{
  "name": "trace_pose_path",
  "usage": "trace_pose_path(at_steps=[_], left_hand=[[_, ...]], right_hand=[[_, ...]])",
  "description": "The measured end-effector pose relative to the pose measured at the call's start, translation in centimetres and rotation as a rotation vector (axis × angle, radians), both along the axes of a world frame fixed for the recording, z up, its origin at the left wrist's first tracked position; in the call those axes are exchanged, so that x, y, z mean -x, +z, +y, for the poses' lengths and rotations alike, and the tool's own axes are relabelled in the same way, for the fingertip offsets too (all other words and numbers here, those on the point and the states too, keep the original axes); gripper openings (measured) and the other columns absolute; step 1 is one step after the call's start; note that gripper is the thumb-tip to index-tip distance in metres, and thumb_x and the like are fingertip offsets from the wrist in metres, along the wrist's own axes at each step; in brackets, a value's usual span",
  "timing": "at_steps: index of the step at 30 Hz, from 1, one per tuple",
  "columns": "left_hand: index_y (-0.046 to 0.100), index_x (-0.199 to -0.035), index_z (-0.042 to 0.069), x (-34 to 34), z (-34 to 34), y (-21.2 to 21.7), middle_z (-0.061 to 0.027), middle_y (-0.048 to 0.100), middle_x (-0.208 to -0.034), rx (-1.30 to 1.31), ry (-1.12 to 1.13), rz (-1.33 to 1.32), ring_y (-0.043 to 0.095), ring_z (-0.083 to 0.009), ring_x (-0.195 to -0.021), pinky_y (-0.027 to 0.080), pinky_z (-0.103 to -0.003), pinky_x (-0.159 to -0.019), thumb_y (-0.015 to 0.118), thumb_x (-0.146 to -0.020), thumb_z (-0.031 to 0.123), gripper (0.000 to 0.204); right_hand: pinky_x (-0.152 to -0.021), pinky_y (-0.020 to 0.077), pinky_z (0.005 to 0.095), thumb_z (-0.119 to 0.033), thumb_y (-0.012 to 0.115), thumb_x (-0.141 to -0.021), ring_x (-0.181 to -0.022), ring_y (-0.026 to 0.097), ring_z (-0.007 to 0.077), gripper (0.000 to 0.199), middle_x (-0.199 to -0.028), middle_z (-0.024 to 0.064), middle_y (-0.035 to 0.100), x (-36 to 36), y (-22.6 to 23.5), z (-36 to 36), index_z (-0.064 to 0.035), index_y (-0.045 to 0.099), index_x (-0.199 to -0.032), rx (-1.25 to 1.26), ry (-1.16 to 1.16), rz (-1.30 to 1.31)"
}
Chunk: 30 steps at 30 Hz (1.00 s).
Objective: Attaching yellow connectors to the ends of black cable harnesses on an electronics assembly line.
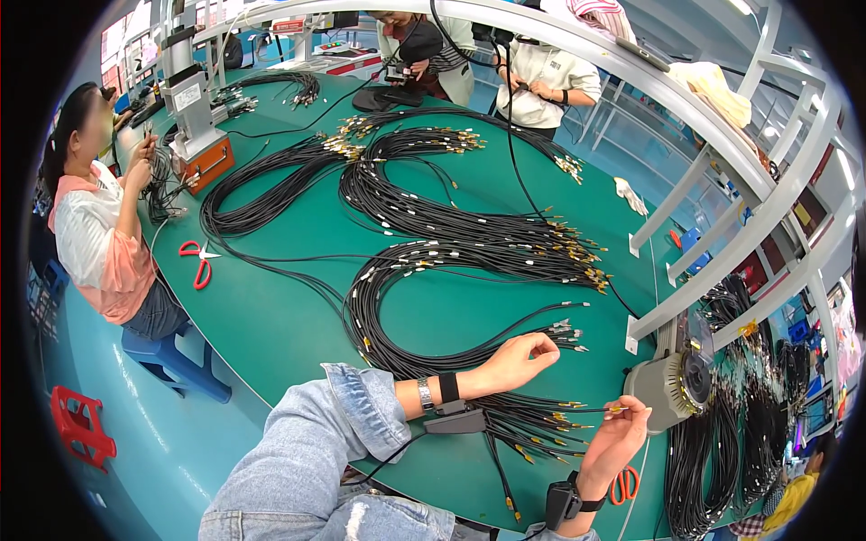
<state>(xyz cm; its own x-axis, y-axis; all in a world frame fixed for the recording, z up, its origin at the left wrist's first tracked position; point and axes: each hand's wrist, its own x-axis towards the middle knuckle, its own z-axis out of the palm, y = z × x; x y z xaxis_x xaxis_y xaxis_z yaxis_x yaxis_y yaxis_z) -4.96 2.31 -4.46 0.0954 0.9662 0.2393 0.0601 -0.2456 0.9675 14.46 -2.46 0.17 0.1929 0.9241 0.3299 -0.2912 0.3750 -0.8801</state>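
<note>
My right hand (618,440) pinches the end of a black cable (586,410) by its gold-coloured connector, beside a round grey machine (666,389). That cable runs left into a fanned bundle of black cables (519,417) with gold tips. Over this bundle hangs my left hand (516,363), fingers curled together, with nothing visible in them. Just beyond it lie the silvery tips (568,335) of a looped cable bundle (361,311). Straps and small dark devices sit on both my wrists.
Farther up the green table (280,316) lie more looped cable bundles (451,216) and red-handled scissors (200,263). Other scissors (624,485) are near my right wrist. A white metal frame (695,207) rises at the right, with hanging cables (704,478) beyond. A person (108,225) works at the left.
</note>
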Motion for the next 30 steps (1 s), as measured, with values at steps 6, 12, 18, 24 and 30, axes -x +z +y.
trace_pose_path(at_steps=[6, 12, 18, 24, 30], left_hand=[[0.059, -0.094, 0.000, 0.4, 0.3, -0.5, -0.0090, 0.061, -0.091, 0.001, 0.048, 0.041, 0.058, -0.0167, -0.082, 0.048, -0.031, -0.076, 0.056, -0.089, 0.022, 0.023], [0.059, -0.094, -0.001, 0.4, 0.5, -0.6, -0.0095, 0.060, -0.091, -0.003, 0.069, 0.089, 0.058, -0.0171, -0.083, 0.048, -0.031, -0.077, 0.056, -0.089, 0.021, 0.022], [0.058, -0.094, -0.001, 0.4, 0.6, -1.0, -0.0098, 0.059, -0.092, -0.008, 0.061, 0.112, 0.059, -0.0176, -0.083, 0.048, -0.032, -0.076, 0.056, -0.088, 0.020, 0.021], [0.056, -0.095, 0.001, 0.5, 0.5, -1.0, -0.0096, 0.058, -0.095, -0.026, 0.053, 0.155, 0.057, -0.0199, -0.088, 0.047, -0.034, -0.080, 0.057, -0.087, 0.019, 0.019], [0.056, -0.101, 0.005, 0.6, 0.3, -2.2, -0.0076, 0.056, -0.099, -0.181, 0.116, 0.401, 0.054, -0.0224, -0.090, 0.044, -0.034, -0.084, 0.058, -0.086, 0.019, 0.021]], right_hand=[[-0.067, 0.0353, 0.0252, -0.034, 0.037, -0.099, -0.073, 0.047, 0.0126, 0.040, -0.079, 0.0043, 0.052, 0.1, 0.2, -0.3, 0.0001, 0.055, -0.090, -0.001, -0.024, 0.009], [-0.068, 0.0347, 0.0258, -0.036, 0.036, -0.099, -0.073, 0.047, 0.0133, 0.041, -0.082, 0.0043, 0.053, 0.0, 0.3, -0.4, -0.0005, 0.055, -0.088, -0.008, -0.035, -0.007], [-0.068, 0.0347, 0.0259, -0.036, 0.036, -0.099, -0.073, 0.046, 0.0135, 0.042, -0.081, 0.0043, 0.052, 0.0, 0.4, -0.2, -0.0004, 0.055, -0.088, -0.009, -0.026, -0.003], [-0.068, 0.0348, 0.0259, -0.036, 0.036, -0.099, -0.073, 0.046, 0.0135, 0.042, -0.079, 0.0044, 0.051, -0.2, 0.3, -0.3, -0.0002, 0.054, -0.087, -0.003, -0.031, 0.019], [-0.065, 0.0347, 0.0252, -0.032, 0.035, -0.100, -0.069, 0.042, 0.0127, 0.039, -0.078, 0.0047, 0.047, -0.7, 0.6, -0.6, 0.0004, 0.053, -0.088, -0.024, -0.058, 0.037]])
